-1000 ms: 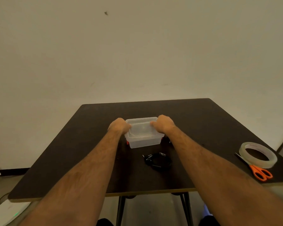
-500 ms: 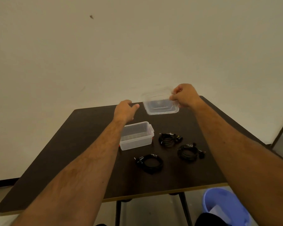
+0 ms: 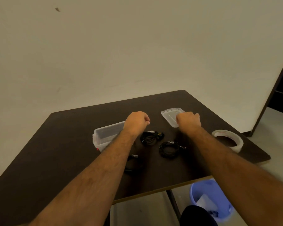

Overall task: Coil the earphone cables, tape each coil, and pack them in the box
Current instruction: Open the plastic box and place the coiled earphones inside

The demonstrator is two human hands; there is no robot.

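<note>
Earphone coils lay on the dark table (image 3: 55, 144) in a loose cluster of three, and we logged them from the near edge outward. Nearest us, one coil (image 3: 134, 163) sat half hidden under the left forearm. Beyond it, between the two arms, a second coil (image 3: 169, 148) lay flat, and just past that a third coil (image 3: 151, 137) rested close beside the box (image 3: 104, 136), which stood open with its long axis running left to right and slightly away. We could not tell from this view whether any coil carried tape. Our left hand (image 3: 136, 123) hovered over the box's right end, fingers curled loosely inward and holding nothing we could see. Our right hand (image 3: 189, 120) sat farther right, curled over the near edge of the clear lid (image 3: 171, 115), which lay flat on the table; whether those fingers gripped the lid or merely rested on it, we could not tell. The tape roll (image 3: 228, 140) lay at the right edge, well apart from the coils. We judged the third coil the likeliest next pick: it lay just below and right of the left hand, nearer that hand than the right, a short drop from box to coil. A blue bin (image 3: 203, 193) stood on the floor.
</note>
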